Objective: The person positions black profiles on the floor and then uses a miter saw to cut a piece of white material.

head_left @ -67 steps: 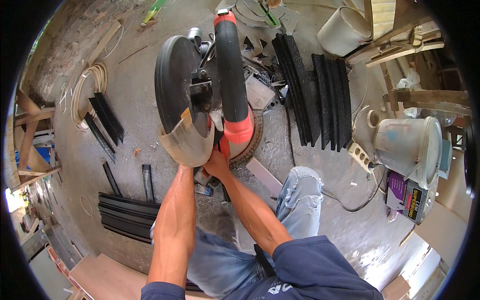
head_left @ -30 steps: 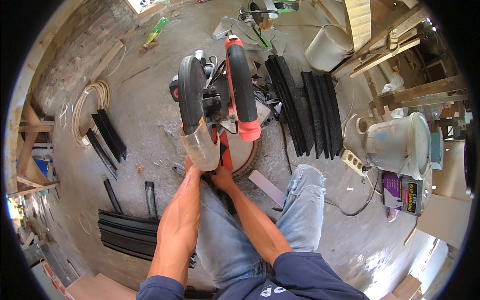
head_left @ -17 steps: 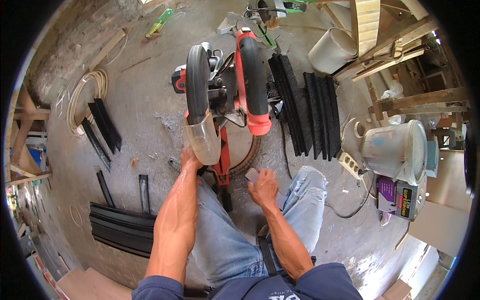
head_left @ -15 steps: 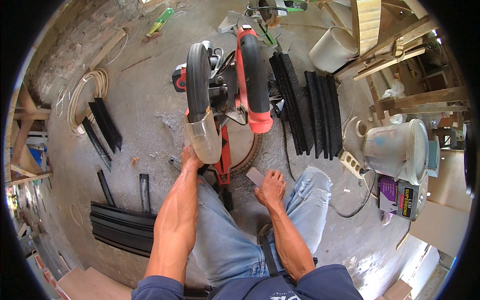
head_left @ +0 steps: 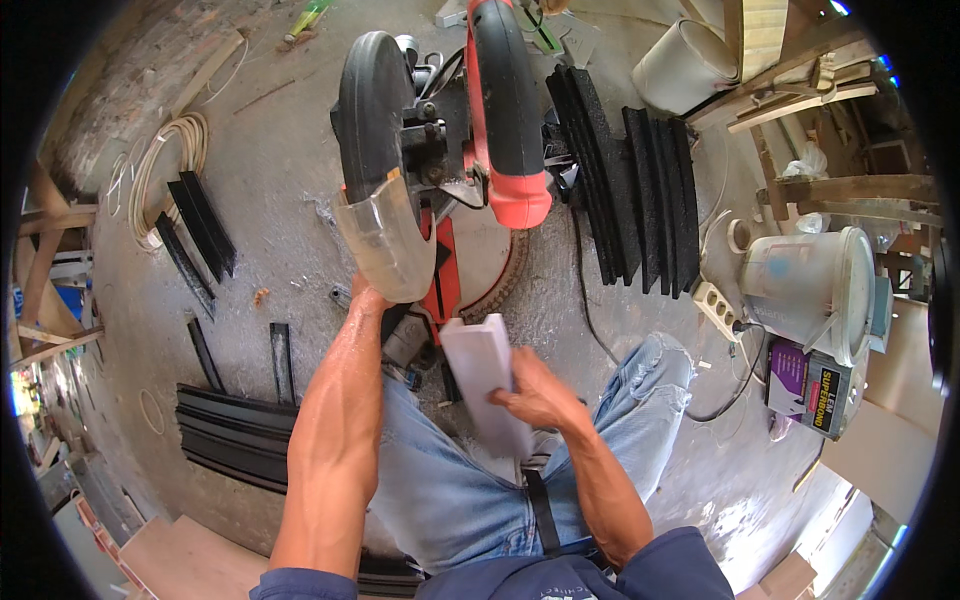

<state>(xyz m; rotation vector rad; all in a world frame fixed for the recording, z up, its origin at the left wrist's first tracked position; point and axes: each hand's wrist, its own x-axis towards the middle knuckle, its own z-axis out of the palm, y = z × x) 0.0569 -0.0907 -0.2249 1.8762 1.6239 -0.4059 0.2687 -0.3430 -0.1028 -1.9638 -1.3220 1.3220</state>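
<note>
The pale bar (head_left: 478, 365) is in hand, off the floor — held over the near end of the mitre saw (head_left: 425, 140), seemingly not laid on its base (head_left: 485, 245) yet. The right hand (head_left: 545, 392) closes round its right edge. The left hand (head_left: 366, 294) is largely behind the guard (head_left: 388, 250) — its grip I cannot tell.

The right fingers (head_left: 527, 374) grip a pale board (head_left: 477, 368); the left hand (head_left: 369, 297) is partly behind a clear saw guard (head_left: 388, 245).
</note>
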